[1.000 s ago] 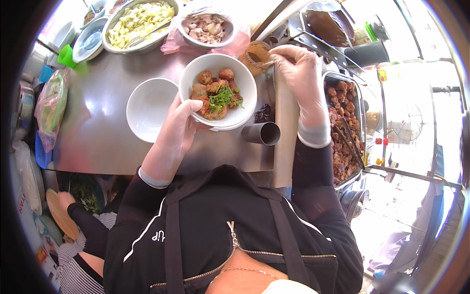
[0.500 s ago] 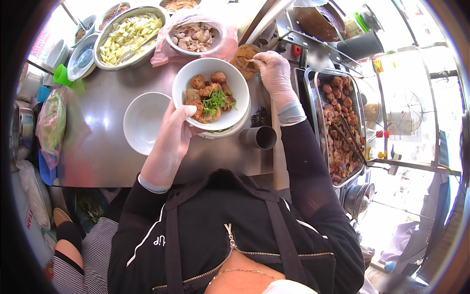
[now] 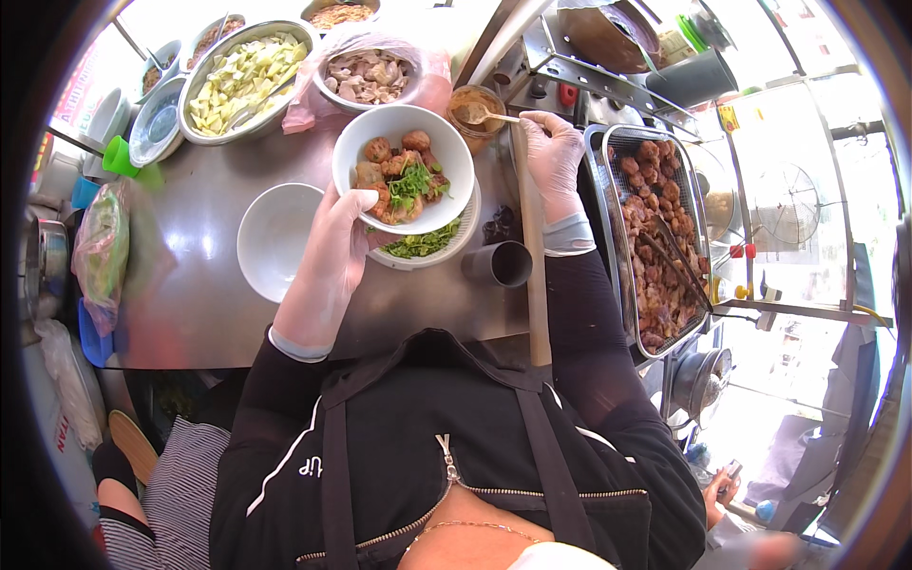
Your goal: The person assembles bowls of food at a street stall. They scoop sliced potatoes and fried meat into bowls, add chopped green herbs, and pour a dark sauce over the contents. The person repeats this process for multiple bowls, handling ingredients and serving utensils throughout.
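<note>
My left hand (image 3: pixel 325 261), in a clear glove, grips a white bowl (image 3: pixel 458 161) by its near rim, the thumb over the edge. In the bowl lie browned meatballs (image 3: pixel 415 141) topped with chopped green herbs (image 3: pixel 410 185). My gloved right hand (image 3: pixel 554 157) pinches the end of a spoon (image 3: pixel 499 117). The spoon's head carries a tan, powdery-looking seasoning and is over the mouth of a jar (image 3: pixel 483 135) to the right of the bowl. Partly hidden beneath the held bowl, a white container (image 3: pixel 473 223) holds more chopped herbs (image 3: pixel 426 243).
A second white bowl (image 3: pixel 255 249) stands on the metal table (image 3: pixel 190 323). Behind are an oval basin of yellow chunks (image 3: pixel 306 36) and sliced meat (image 3: pixel 369 78) in a bagged bowl. A dark cup (image 3: pixel 508 264) stands nearby. Fried meat fills a rack tray (image 3: pixel 597 171) at right.
My right hand has moved slightly right and down, bringing the spoon's loaded head up into view at the jar's mouth. Another person's hand has appeared at the lower right.
</note>
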The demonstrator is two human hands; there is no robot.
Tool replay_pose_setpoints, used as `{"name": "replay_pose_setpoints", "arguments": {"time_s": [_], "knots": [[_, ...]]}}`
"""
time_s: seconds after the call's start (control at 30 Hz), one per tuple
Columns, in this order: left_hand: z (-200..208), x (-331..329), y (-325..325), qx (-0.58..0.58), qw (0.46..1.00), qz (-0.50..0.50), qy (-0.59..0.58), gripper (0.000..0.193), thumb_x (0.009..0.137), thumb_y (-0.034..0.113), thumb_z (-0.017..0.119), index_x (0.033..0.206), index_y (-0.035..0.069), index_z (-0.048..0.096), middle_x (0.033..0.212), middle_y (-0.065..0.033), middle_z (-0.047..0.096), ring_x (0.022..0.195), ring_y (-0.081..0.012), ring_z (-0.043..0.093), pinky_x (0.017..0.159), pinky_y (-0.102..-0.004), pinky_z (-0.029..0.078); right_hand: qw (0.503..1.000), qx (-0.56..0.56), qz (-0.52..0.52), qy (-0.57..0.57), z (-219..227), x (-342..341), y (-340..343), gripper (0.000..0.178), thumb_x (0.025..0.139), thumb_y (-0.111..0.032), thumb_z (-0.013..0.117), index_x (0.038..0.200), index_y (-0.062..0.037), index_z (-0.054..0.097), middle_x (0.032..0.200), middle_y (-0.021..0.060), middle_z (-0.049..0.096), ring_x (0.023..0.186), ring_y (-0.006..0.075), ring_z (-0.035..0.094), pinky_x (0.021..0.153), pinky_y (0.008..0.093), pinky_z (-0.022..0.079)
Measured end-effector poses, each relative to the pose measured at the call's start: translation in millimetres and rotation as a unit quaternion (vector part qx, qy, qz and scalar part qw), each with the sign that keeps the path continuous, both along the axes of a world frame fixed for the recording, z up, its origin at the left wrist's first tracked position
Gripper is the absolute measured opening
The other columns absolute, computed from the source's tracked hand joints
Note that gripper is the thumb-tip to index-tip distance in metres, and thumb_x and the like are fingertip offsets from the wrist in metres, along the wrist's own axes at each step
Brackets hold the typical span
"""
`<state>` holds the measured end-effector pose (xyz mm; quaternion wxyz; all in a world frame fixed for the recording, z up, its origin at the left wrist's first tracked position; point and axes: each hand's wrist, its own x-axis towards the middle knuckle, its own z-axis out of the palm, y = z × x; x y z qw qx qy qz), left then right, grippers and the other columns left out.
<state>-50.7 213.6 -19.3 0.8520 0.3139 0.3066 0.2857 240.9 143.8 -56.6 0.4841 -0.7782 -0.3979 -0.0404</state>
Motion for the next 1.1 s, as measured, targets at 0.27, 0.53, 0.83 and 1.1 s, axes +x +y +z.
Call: {"name": "replay_pose_setpoints", "arguments": {"time_s": [0.27,0.53,0.83,1.1], "knots": [[-8,10,6,0.013,1.000,-0.009,-0.001,0.054,0.085,0.010,0.054,0.137,0.006,0.038,0.126,-0.0132,0.054,0.109,-0.0241,0.063,0.085,-0.0428,0.058,0.998,0.025,-0.031,0.039,4,-3,-10,0.011,0.085,-0.008,0.074,0.094,-0.0019,0.076,0.074,0.0008,0.070,0.067,0.0058,0.058,0.064,0.0236,0.048],[-23,17,10,0.019,0.999,-0.016,0.020,0.051,0.086,0.012,0.055,0.134,0.007,0.042,0.123,-0.0117,0.057,0.108,-0.0214,0.063,0.085,-0.0416,0.057,0.968,0.124,0.031,0.216,43,-27,-32,0.008,0.087,0.000,0.071,0.095,0.0004,0.075,0.079,0.0003,0.068,0.071,0.0051,0.058,0.066,0.0201,0.047],[-17,9,8,-0.028,0.998,-0.025,-0.049,0.047,0.086,0.009,0.052,0.132,0.000,0.046,0.121,-0.0137,0.059,0.105,-0.0255,0.065,0.084,-0.0440,0.060,0.997,0.070,0.018,-0.039,65,-37,-36,0.009,0.086,-0.003,0.072,0.094,0.0002,0.074,0.080,0.0058,0.072,0.072,0.0114,0.063,0.070,0.0254,0.051],[37,-47,18,-0.056,0.989,0.020,-0.137,0.053,0.092,0.010,0.049,0.140,-0.007,0.034,0.134,-0.0228,0.052,0.117,-0.0333,0.061,0.094,-0.0461,0.058,0.981,-0.098,0.089,-0.143,28,-19,2,0.043,0.083,-0.010,0.071,0.124,-0.0024,0.062,0.119,0.0252,0.063,0.111,0.0411,0.060,0.097,0.0448,0.047]]}}
